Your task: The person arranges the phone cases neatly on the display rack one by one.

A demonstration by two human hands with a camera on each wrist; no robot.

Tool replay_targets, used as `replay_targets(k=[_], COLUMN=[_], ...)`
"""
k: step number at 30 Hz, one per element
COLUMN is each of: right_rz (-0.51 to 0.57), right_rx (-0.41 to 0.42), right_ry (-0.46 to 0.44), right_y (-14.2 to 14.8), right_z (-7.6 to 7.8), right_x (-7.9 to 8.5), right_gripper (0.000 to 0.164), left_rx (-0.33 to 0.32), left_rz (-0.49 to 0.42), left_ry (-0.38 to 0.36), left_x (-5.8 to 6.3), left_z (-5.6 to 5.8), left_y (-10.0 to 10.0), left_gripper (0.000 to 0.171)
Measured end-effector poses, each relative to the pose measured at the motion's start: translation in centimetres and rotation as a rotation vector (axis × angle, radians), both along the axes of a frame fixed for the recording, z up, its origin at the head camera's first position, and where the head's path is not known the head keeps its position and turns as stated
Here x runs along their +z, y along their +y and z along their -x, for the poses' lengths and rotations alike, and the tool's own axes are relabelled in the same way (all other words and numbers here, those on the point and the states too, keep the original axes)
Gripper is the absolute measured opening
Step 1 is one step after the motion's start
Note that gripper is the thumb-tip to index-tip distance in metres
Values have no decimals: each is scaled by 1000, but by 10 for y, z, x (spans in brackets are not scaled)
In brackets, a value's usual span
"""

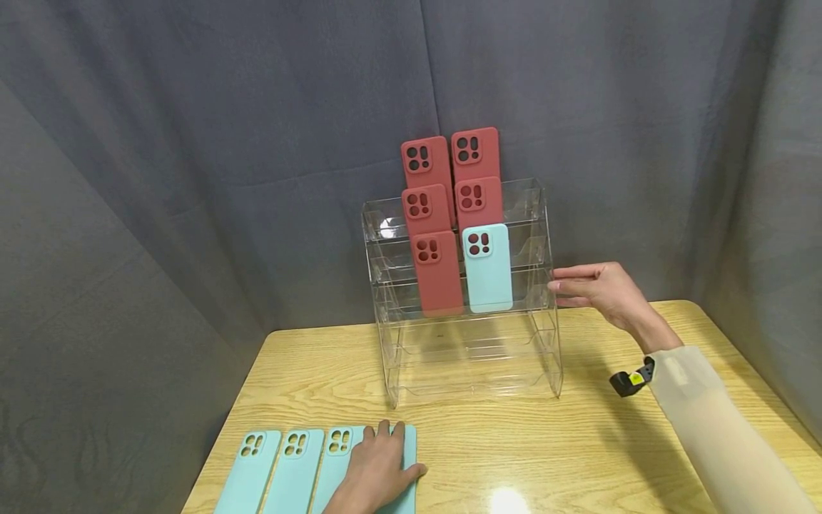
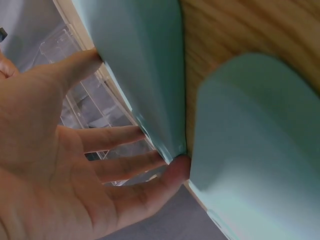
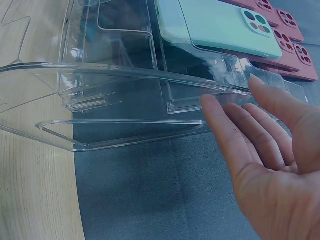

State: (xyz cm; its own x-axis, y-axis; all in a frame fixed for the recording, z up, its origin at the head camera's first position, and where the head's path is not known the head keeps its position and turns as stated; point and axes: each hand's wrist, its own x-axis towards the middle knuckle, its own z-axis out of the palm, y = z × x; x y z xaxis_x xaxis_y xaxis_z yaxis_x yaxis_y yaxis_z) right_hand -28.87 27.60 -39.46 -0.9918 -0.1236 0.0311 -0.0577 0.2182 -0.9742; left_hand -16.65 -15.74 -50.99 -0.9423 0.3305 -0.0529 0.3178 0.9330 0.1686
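Note:
My left hand (image 1: 379, 464) lies over the rightmost mint phone case (image 1: 409, 442) on the table, thumb at its right edge and fingers toward its camera end. Seen from the left wrist, the fingers (image 2: 125, 167) are nearly straight, with their tips along that case (image 2: 145, 65); the little fingertip is by the gap beside the neighbouring case (image 2: 250, 150). A clear tiered display rack (image 1: 472, 364) stands upright ahead. Against its right side are the fingertips of my right hand (image 1: 604, 289), thumb apart from the fingers. In the right wrist view that hand (image 3: 270, 150) has an empty palm.
Several red phone cases (image 1: 438, 275) and one mint case (image 1: 489, 275) stand on the rack's upper tiers. More mint cases (image 1: 253, 471) lie in a row at the table's front left. Grey curtains (image 1: 257, 178) surround the wooden table (image 1: 514, 442).

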Motion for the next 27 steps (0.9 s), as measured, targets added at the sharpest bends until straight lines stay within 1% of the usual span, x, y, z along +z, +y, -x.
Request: replay_targets(k=[5, 14, 18, 23, 27], right_rz=[33, 50, 66, 64, 66], right_rx=[11, 11, 9, 0, -2], right_ry=[10, 1, -2, -21, -52], right_y=[0, 0, -1, -2, 0], right_z=[-1, 0, 0, 0, 0], right_x=[0, 1, 2, 3, 1], right_gripper=[64, 63, 63, 65, 67], left_rx=[11, 5, 12, 22, 20], left_rz=[-26, -66, -98, -128, -153], left_ry=[-32, -33, -46, -51, -82], left_x=[2, 4, 6, 6, 6], left_z=[1, 5, 7, 9, 9], left_y=[2, 5, 7, 10, 12], left_gripper=[82, 66, 59, 59, 64])
